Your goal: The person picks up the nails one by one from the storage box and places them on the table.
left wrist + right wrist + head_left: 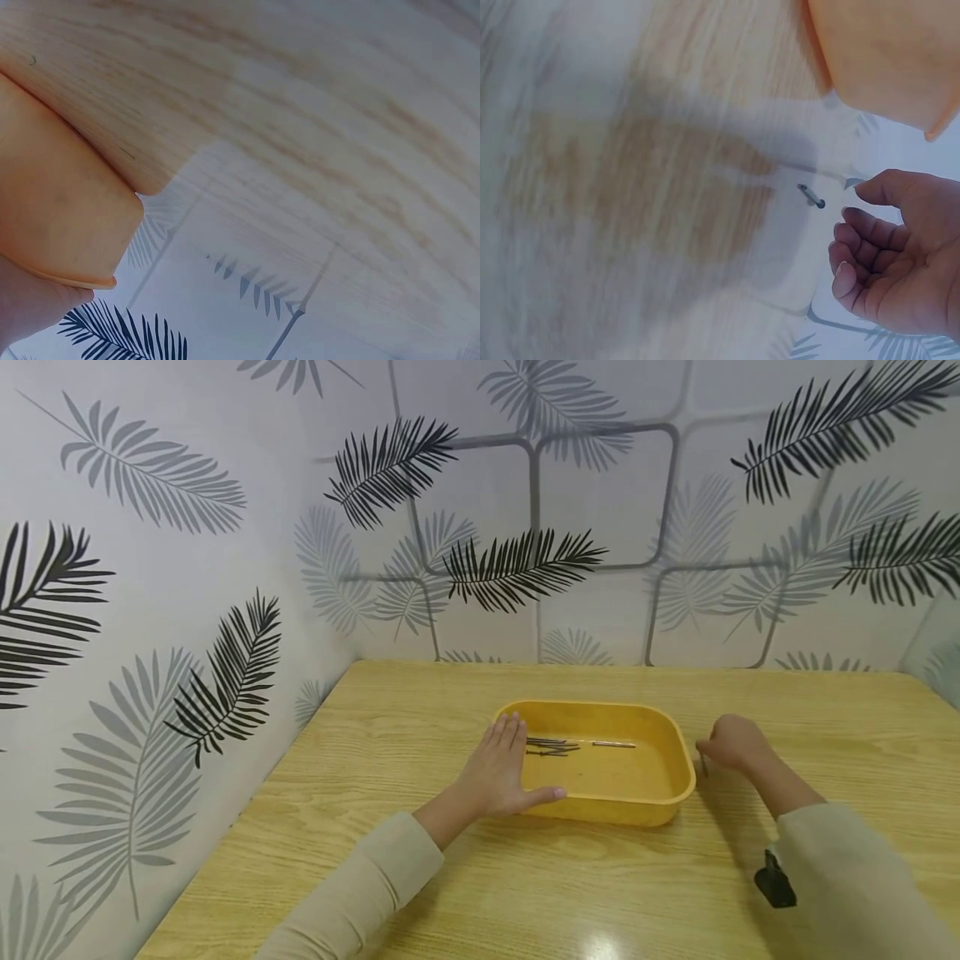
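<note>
A yellow plastic tray (607,810) sits on the table. Several thin metal nails (553,747) lie loose on its floor, most toward the left side. My left hand (491,777) rests over the tray's left rim, fingers straight and thumb along the front edge. To the right of the tray, my right hand (738,745) hovers low over the table with its fingers bent. In the right wrist view a single nail (811,196) shows just past the fingertips, apart from them. Thumb and index finger have a gap between them there.
The light wood table (420,868) reaches back to a wall (600,510) with printed leaves. Another patterned wall stands along the left. A small black device (774,883) sticks out below the right sleeve.
</note>
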Available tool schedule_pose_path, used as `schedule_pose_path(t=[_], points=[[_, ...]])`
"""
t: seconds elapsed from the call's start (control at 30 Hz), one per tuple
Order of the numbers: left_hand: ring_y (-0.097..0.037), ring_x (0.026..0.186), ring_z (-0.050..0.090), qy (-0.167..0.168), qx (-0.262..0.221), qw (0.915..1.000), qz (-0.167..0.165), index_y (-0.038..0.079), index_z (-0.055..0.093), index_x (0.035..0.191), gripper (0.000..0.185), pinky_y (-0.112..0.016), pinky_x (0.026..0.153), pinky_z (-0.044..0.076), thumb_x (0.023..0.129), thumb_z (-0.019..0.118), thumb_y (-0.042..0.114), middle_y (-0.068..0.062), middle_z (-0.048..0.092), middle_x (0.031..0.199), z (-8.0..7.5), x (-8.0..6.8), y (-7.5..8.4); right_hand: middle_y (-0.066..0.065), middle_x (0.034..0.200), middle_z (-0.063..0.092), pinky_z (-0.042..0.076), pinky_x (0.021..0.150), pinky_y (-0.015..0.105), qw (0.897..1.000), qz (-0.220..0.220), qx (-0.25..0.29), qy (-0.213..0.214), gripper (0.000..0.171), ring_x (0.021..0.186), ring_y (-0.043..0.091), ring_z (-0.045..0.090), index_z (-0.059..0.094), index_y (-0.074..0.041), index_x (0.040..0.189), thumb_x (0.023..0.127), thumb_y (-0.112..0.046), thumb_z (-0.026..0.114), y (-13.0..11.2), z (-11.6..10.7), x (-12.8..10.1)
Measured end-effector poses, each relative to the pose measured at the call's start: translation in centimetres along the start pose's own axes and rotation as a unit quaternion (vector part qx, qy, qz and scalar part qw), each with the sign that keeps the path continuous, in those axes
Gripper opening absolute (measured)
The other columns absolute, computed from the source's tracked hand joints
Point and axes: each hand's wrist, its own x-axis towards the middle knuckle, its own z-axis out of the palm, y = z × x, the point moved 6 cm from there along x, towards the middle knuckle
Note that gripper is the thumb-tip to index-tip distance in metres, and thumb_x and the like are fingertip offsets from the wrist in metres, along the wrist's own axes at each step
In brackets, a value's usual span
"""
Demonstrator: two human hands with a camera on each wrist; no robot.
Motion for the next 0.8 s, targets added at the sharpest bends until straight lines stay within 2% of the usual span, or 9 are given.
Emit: schedule_pose_path(t=[0.1,0.4,0.57,0.63,0.8], points=[[-0.031,0.145,0.005,-0.001,-0.006,1.0,-0.001,-0.003,0.012,0.147,0.103,-0.042,0.118,0.01,0.083,0.04,0.072,-0.019,0.007,0.156,0.0,0.0,0.0,-0.011,0.043,0.021,0.023,0.044,0.019,1.0,-0.007,0.008,0.008,0.042,0.043,0.005,0.018,0.029,-0.019,0.044,0.08,-0.012,0.05,-0.5,-0.5,0.0],[-0.031,0.145,0.004,0.0,-0.004,1.0,-0.002,-0.004,0.012,0.147,0.102,-0.042,0.118,0.009,0.084,0.041,0.071,-0.019,0.007,0.156,0.1,0.1,0.0,-0.008,0.045,0.025,0.024,0.045,0.02,0.999,-0.007,0.022,0.03,0.037,0.043,0.007,0.023,0.034,-0.015,0.049,0.082,-0.01,0.051,-2.3,-1.7,0.2],[-0.03,0.145,0.004,-0.002,-0.01,0.9999,-0.003,-0.003,0.011,0.148,0.103,-0.042,0.118,0.009,0.083,0.04,0.072,-0.018,0.006,0.156,0.0,0.0,0.0,0.004,0.054,0.045,0.033,0.047,0.025,0.997,-0.025,0.029,0.06,0.02,0.049,0.014,0.039,0.05,-0.001,0.064,0.083,-0.007,0.051,-3.7,-2.4,0.5],[-0.031,0.145,0.004,-0.003,-0.008,1.0,-0.003,-0.003,0.011,0.148,0.103,-0.042,0.118,0.009,0.083,0.04,0.072,-0.018,0.006,0.156,0.0,0.0,0.0,0.011,0.062,0.052,0.037,0.05,0.028,0.996,-0.036,0.038,0.078,0.015,0.055,0.018,0.045,0.055,0.005,0.074,0.084,-0.007,0.052,-4.2,-2.6,0.7],[-0.031,0.145,0.005,-0.003,-0.001,1.0,-0.003,-0.003,0.011,0.148,0.102,-0.041,0.118,0.01,0.083,0.041,0.071,-0.019,0.006,0.156,0.1,0.1,0.0,0.017,0.069,0.056,0.042,0.058,0.035,0.99,-0.064,0.055,0.111,0.016,0.062,0.024,0.049,0.058,0.01,0.084,0.084,-0.005,0.054,-5.5,-3.0,1.1]])
